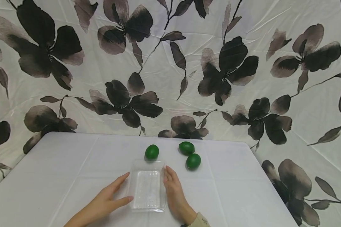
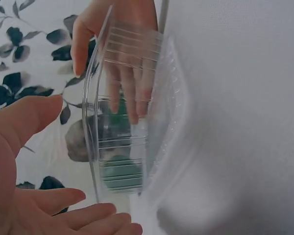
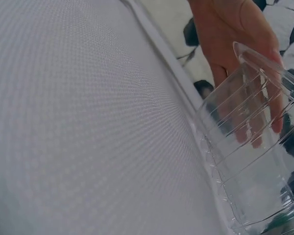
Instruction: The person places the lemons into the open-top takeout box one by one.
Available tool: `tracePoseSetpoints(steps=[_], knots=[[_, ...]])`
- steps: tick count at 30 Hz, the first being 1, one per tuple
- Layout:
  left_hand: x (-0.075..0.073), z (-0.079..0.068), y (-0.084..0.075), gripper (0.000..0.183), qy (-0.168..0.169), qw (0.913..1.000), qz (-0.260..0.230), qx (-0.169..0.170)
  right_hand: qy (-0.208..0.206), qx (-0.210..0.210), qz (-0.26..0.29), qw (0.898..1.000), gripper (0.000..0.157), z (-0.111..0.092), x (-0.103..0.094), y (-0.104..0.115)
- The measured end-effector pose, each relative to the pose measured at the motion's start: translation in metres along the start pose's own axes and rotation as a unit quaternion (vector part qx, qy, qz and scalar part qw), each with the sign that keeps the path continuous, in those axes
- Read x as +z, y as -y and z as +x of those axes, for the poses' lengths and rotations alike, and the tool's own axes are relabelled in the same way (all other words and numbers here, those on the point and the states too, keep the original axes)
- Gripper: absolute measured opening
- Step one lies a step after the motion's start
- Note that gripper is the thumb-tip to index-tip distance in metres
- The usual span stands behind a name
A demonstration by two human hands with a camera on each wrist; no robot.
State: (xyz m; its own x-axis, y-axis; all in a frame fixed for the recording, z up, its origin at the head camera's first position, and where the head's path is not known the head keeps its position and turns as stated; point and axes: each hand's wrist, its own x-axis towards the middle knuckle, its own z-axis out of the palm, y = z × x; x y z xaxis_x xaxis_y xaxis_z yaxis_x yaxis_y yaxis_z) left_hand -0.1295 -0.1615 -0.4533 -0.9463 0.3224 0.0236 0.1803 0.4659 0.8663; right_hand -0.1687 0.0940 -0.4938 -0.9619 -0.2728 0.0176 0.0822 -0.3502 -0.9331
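A clear plastic box [image 1: 147, 189] with ribbed walls rests on the white table between my two hands. My left hand [image 1: 106, 197] is at its left side, fingers and thumb extended, the thumb tip by the near left wall. Along the right side lies my right hand [image 1: 175, 190], fingers straight and close against the wall. Through the clear plastic [image 2: 127, 147], the left wrist view shows the right hand's fingers and blurred green shapes. One green lime [image 1: 152, 152] sits just behind the box's far edge. Whether either hand bears on the box is hard to tell.
Two more limes, one farther back [image 1: 186, 148] and one nearer [image 1: 193, 161], lie close together right of the box's far end. A white cloth covers the table [image 1: 233, 189]. Behind its back edge hangs a floral curtain [image 1: 170, 69].
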Motion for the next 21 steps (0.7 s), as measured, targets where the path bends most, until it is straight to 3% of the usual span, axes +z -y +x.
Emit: tracePoseSetpoints(steps=[6,10,14,21], knots=[[0.007,0.000,-0.010,0.091,0.000,0.9977,0.051,0.045,-0.041,-0.023,0.040,0.998,0.066,0.002,0.000,0.000],[0.013,0.001,-0.011,0.092,-0.008,0.9922,0.104,0.068,-0.052,-0.026,0.036,0.998,0.065,0.004,-0.002,0.001],[0.018,0.003,-0.008,0.096,-0.029,0.9811,0.177,0.073,-0.063,-0.023,0.004,0.998,0.062,0.006,-0.004,0.004],[0.025,0.004,-0.002,0.107,-0.061,0.9537,0.276,0.103,-0.063,-0.012,-0.088,0.994,0.059,0.014,-0.011,0.019]])
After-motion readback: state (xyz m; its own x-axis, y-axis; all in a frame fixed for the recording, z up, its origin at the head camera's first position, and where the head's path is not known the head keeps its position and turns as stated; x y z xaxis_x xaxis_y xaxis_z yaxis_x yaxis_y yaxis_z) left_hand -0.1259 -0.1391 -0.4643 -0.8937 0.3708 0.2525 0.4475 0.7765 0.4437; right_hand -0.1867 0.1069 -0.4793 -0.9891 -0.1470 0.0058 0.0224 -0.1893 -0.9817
